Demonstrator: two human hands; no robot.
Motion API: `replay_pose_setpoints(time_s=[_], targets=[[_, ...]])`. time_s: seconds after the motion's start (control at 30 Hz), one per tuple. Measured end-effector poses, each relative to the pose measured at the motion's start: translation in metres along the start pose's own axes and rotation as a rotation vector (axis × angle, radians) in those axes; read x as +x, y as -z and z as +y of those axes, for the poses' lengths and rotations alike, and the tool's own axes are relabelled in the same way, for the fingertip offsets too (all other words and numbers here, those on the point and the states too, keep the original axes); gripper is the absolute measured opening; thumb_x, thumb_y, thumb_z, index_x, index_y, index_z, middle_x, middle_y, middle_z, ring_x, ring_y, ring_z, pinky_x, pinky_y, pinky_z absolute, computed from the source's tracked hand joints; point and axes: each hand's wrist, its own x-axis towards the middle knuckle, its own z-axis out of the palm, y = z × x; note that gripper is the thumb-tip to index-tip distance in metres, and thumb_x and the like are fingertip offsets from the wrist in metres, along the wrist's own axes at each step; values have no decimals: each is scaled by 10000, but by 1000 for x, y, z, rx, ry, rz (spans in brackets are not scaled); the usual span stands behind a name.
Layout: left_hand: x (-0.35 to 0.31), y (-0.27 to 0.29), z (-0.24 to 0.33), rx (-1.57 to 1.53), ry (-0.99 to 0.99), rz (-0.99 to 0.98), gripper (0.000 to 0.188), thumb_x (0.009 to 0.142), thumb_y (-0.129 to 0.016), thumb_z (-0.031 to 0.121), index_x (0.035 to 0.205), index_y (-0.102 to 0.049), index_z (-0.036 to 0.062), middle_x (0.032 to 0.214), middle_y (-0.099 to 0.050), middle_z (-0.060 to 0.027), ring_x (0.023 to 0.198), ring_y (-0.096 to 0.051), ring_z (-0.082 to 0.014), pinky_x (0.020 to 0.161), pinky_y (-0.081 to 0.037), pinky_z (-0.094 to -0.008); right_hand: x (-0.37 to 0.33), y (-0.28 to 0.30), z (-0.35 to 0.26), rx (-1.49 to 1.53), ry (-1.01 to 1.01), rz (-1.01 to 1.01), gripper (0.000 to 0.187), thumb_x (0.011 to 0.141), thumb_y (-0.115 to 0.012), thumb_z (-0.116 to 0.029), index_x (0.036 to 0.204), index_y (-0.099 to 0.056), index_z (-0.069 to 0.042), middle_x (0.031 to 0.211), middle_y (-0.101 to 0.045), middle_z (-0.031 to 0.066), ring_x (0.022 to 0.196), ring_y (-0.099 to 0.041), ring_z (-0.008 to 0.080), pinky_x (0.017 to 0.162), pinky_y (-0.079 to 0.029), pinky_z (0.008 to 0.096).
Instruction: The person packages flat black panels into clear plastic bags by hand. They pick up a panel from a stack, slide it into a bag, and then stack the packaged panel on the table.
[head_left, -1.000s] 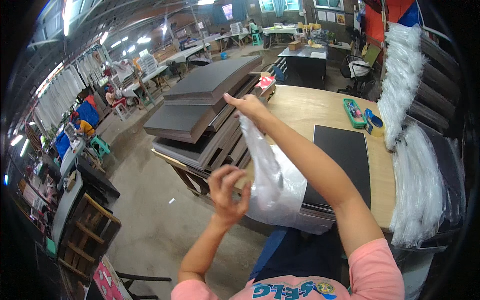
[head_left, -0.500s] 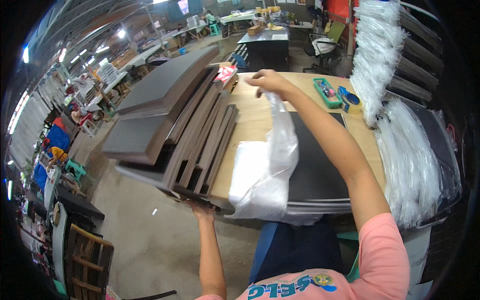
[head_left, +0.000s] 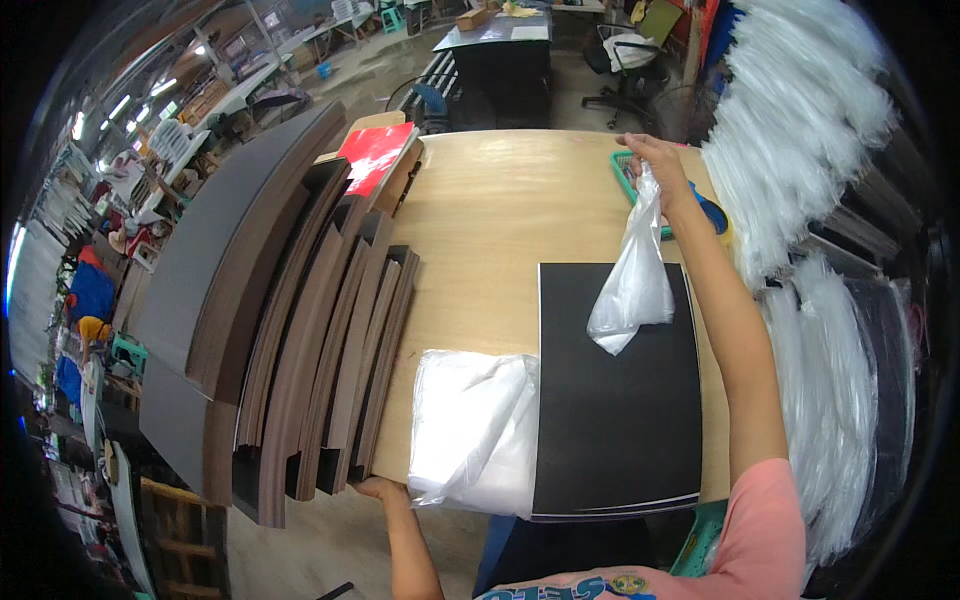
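Note:
My right hand (head_left: 655, 168) is closed on one end of a thin clear plastic bag (head_left: 636, 290). The bag hangs bunched from it over a stack of black sheets (head_left: 618, 400) at the table's near side. Left of the black stack lies a flat pile of clear plastic bags (head_left: 475, 425), its top layer creased. At the table's front edge, my left hand (head_left: 383, 489) touches the near end of the upright black boards with brown edges (head_left: 325, 340). Most of its fingers are hidden there.
Large grey-black panels (head_left: 240, 240) stand left of the boards. Behind them lies a red-and-white packet (head_left: 375, 158). A green tray (head_left: 624, 175) and a tape roll (head_left: 712, 214) sit behind my right arm. Bundled clear plastic (head_left: 800, 130) lines the right side; the wooden table (head_left: 490, 210) spans the middle.
My right hand has moved right, drawing the plastic bag off the flat pile and across the black stack. My left hand stays by the boards' near end. The view has shifted.

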Motion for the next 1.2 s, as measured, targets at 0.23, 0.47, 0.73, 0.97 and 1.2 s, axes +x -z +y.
replay_pose_setpoints(time_s=[0.23, 0.47, 0.73, 0.97, 1.2], targets=[[5, 5, 1, -115, -35, -209, 554, 950, -339, 414, 1279, -413, -25, 1298, -463, -163, 1163, -491, -309, 953, -431, -406, -63, -97, 3, -58, 47, -139, 255, 830, -676, -224, 973, -627, -19, 572, -495, -30, 439, -434, 57, 398, -372, 210], [-39, 34, 94, 305, -675, -114, 634, 935, -469, 400, 1411, -256, 40, 1436, -282, -142, 1325, -280, -276, 1078, -214, -452, -219, -250, -51, -338, 46, -530, 455, 803, -694, -354, 1122, -583, -50, 786, -578, 21, 604, -508, 74, 447, -405, 221], [-176, -116, 302, 1076, -1948, -654, 697, 677, -793, 250, 1254, -463, 40, 1269, -457, -171, 1201, -435, -318, 968, -396, -421, -276, -379, -50, -395, 88, -569, 722, 843, -596, -549, 1212, -464, 58, 765, -642, 119, 774, -607, 165, 737, -449, 320], [-134, -218, 300, 1791, -2013, -845, 512, 616, -809, 316, 976, -624, 4, 1038, -598, -165, 971, -600, -322, 810, -507, -401, -273, -346, -49, -284, 0, -502, 962, 790, -470, -745, 1278, -375, 79, 787, -644, 177, 657, -609, 183, 727, -456, 379], [-155, -263, 346, 1670, -2232, -858, 324, 615, -760, 288, 777, -675, 21, 807, -663, -161, 782, -655, -317, 703, -532, -409, -269, -326, -73, -102, -169, -552, 1235, 662, -394, -876, 1391, -204, 103, 1078, -549, 276, 565, -528, 158, 652, -410, 382]])
